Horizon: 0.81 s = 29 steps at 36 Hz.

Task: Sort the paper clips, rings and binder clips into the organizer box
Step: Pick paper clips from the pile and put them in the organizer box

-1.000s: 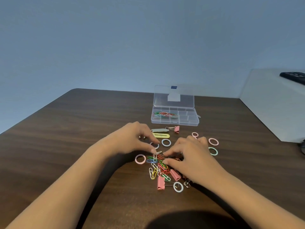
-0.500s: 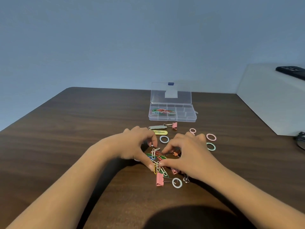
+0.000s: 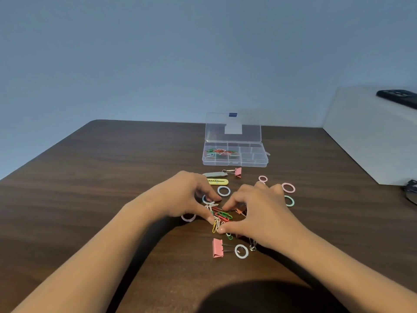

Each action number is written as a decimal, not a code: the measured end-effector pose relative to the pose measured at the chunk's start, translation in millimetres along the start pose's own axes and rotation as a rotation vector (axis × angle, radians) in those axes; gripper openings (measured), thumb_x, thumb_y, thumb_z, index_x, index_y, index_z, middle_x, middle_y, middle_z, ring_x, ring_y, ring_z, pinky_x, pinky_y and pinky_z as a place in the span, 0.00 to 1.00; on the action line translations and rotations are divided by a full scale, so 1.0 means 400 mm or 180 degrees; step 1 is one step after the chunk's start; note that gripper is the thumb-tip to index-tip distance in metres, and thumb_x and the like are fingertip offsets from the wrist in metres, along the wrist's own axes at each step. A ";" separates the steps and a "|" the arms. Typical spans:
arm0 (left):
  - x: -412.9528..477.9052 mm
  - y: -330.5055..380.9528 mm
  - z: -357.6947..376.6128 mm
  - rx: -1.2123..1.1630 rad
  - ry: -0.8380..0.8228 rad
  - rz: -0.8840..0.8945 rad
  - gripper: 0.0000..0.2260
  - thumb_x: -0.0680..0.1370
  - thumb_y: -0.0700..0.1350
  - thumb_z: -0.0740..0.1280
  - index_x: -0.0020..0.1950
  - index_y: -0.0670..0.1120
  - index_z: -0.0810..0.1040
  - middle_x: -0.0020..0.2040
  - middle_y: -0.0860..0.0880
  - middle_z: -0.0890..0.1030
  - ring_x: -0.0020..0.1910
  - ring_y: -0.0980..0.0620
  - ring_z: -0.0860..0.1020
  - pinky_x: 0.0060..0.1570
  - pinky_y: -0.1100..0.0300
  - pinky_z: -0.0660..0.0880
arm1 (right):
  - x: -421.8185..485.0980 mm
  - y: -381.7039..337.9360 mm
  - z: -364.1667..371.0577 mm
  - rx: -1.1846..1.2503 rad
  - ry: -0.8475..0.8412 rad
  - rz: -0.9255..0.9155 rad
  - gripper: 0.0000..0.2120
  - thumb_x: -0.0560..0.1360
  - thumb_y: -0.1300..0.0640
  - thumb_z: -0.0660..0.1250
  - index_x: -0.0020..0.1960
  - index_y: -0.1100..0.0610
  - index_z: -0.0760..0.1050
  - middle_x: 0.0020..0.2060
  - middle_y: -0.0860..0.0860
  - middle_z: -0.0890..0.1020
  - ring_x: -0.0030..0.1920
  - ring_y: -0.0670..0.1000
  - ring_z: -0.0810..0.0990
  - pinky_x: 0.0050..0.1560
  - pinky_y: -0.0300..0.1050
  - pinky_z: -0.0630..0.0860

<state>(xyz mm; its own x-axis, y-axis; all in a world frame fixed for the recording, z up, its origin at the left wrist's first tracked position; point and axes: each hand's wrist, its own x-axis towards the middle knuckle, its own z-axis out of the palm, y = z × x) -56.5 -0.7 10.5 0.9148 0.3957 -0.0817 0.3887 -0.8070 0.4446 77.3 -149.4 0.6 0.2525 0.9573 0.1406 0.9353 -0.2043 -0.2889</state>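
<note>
Both hands work the loose heap mid-frame, just below centre. The left hand (image 3: 182, 197) comes in from the left with thumb and forefinger curled and their tips on the paper clips (image 3: 222, 216). The right hand (image 3: 259, 213) mirrors it from the right, thumb low and forefinger high, so the two narrow pinches close on the heap from both sides, probably to bunch the tangled clips and take several at once. Can't tell if any are off the table (image 3: 112, 177) yet. The organizer box (image 3: 255, 164) sits above the hands, centre-right, with its lid (image 3: 233, 127) propped upright behind so the compartments are reachable. Coloured clips are already in its left compartments; the others look bare. Not sorted yet: a pink binder clip (image 3: 217, 248) and a white ring (image 3: 241, 251) below the heap, a blue ring (image 3: 223, 191) above it, a pink ring (image 3: 288, 187) and a green ring (image 3: 290, 201) to the right, and a second binder clip (image 3: 237, 171) just below the box. Early in the task; paper clips are likely being done first.
</note>
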 end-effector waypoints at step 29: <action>0.005 -0.018 0.012 0.0107 0.0448 0.0321 0.03 0.68 0.56 0.74 0.41 0.61 0.83 0.45 0.59 0.78 0.50 0.60 0.70 0.48 0.69 0.67 | 0.011 0.020 0.008 0.0061 0.0198 0.0269 0.12 0.69 0.36 0.69 0.50 0.37 0.81 0.48 0.39 0.80 0.54 0.44 0.70 0.53 0.48 0.62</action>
<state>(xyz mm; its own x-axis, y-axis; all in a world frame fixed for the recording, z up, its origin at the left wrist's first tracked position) -56.9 3.7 3.1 0.9258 0.3675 0.0888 0.3013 -0.8591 0.4138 85.1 -146.0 -4.1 0.3459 0.9222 0.1732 0.9052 -0.2794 -0.3202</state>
